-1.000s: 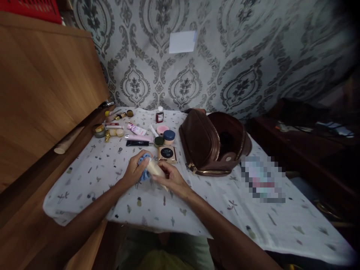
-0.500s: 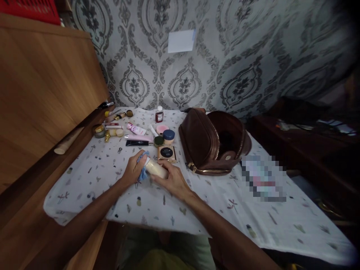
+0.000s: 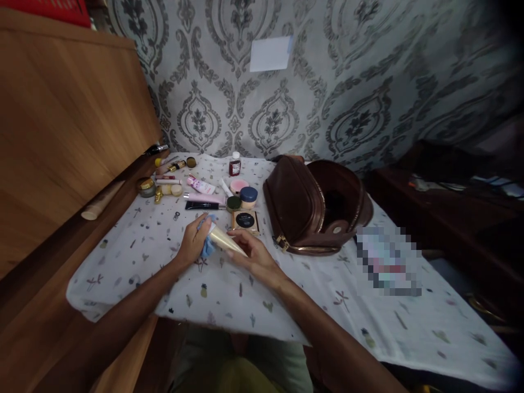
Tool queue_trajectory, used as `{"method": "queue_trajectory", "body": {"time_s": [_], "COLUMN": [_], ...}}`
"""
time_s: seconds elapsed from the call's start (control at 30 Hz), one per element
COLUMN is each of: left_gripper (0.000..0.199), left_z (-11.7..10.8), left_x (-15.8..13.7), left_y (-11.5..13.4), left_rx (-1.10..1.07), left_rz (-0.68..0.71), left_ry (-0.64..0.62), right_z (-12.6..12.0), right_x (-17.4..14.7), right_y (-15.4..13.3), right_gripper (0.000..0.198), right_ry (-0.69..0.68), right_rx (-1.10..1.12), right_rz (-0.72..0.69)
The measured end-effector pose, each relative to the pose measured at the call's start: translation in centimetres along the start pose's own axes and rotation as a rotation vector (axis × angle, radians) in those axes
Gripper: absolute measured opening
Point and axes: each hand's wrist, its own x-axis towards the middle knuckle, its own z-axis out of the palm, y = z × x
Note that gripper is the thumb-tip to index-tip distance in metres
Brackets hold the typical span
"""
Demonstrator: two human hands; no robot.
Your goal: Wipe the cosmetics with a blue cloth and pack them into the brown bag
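Note:
A pale gold squeeze tube is held in the air over the near part of the table, tilted with its flat end down to the right. My left hand is closed around a blue cloth wrapped at the tube's upper-left end, so the cap is hidden. On the other end, my right hand grips the tube between thumb and fingers. Just beyond the hands lies a square compact with a dark round label. Near it are a dark green-lidded jar and a blue-lidded jar.
An unzipped brown leather bag stands right of the hands. Pink tubes, a black tube and a small red bottle lie or stand farther back. A blurred-out item is at right. A wooden cabinet borders the left.
The tube has turned in my hands, from its broad face to a narrower, tapering side. My right fingers have loosened and shifted on its end. The whole view has moved slightly.

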Motion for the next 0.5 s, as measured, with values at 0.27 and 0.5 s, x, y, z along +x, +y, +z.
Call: {"method": "queue_trajectory", "body": {"time_s": [0.27, 0.5], "left_gripper": [0.040, 0.047], "left_z": [-0.47, -0.13], "left_x": [-0.15, 0.01], "left_y": [0.38, -0.36], "left_rx": [-0.037, -0.136], "left_rz": [0.028, -0.012], "left_ry": [-0.054, -0.007], "right_z": [0.13, 0.78], "right_x": [-0.05, -0.01], "right_y": [-0.37, 0.20], "right_gripper": [0.051, 0.048], "right_ry": [-0.051, -0.074], "right_rx": [0.279, 0.447], "right_rz": [0.153, 0.193]}}
